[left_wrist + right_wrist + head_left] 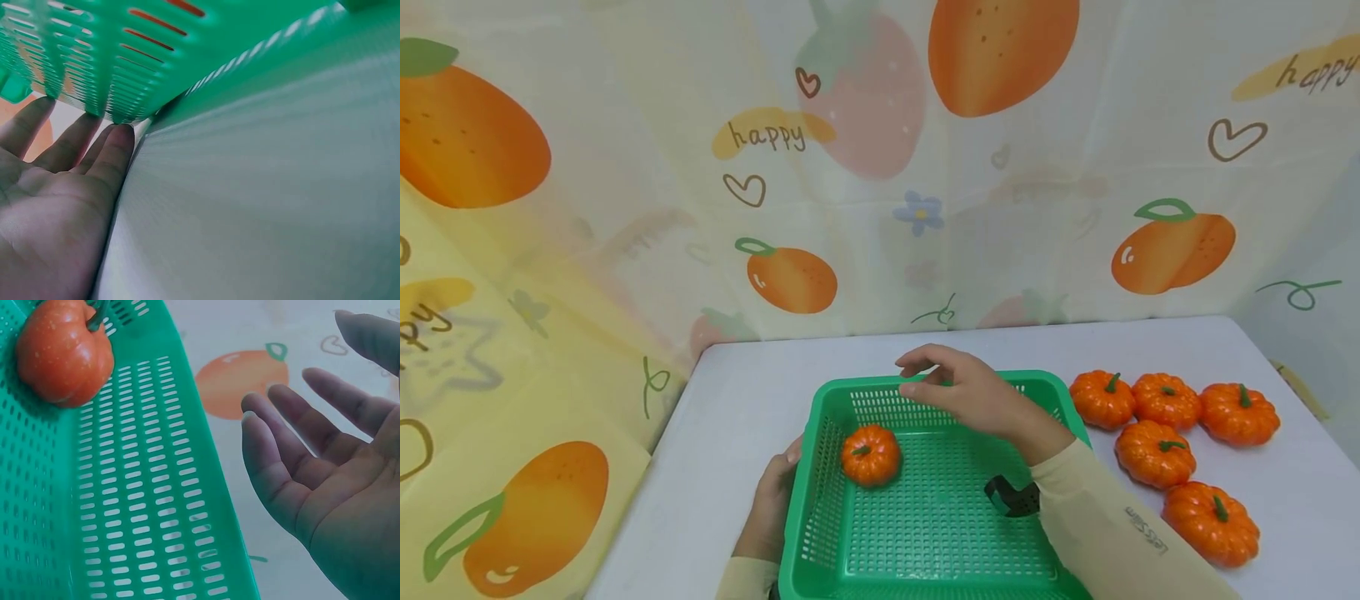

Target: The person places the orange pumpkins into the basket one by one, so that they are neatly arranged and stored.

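A green plastic basket stands on the white table, with one small orange pumpkin inside near its far left corner. My left hand is at the basket's left side; in the left wrist view its straight fingertips touch the slotted wall from outside. Above the basket's far part hovers my right hand, fingers loosely bent and nothing between them. The right wrist view shows that right hand apart from the basket wall, with the pumpkin across from it.
Several more orange pumpkins sit on the table right of the basket, some close to its rim. A fruit-printed cloth hangs behind the white table. A black strap is on the right wrist.
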`<state>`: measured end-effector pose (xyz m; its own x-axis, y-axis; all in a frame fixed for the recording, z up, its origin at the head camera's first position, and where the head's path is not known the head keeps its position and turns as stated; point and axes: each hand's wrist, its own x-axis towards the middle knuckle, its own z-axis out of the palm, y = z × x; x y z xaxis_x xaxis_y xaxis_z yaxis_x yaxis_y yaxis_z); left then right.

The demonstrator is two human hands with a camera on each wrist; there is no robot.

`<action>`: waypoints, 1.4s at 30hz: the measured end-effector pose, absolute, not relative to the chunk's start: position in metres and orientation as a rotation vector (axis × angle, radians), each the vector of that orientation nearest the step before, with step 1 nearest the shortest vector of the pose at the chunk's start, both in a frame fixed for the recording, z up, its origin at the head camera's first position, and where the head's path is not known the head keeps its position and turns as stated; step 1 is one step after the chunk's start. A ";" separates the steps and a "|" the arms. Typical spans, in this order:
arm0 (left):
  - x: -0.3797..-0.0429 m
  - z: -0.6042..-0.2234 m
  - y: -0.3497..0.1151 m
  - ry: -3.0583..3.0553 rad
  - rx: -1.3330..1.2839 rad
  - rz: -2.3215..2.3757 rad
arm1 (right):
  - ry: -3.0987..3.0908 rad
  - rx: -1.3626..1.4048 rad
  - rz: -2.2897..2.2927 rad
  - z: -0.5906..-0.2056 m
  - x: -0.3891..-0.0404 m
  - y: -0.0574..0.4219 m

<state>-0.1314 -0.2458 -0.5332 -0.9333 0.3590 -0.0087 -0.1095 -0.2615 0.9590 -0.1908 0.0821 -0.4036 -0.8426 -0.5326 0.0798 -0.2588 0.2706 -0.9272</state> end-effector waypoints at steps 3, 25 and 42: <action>-0.132 -0.535 -0.246 1.713 0.304 2.267 | 2.292 -0.731 -1.635 -0.404 -0.188 0.087; -0.126 -0.539 -0.248 1.720 0.270 2.279 | 2.340 -0.521 -2.057 -0.417 -0.153 0.144; -0.123 -0.542 -0.246 1.836 0.234 2.297 | 2.419 -0.546 -2.125 -0.421 -0.140 0.171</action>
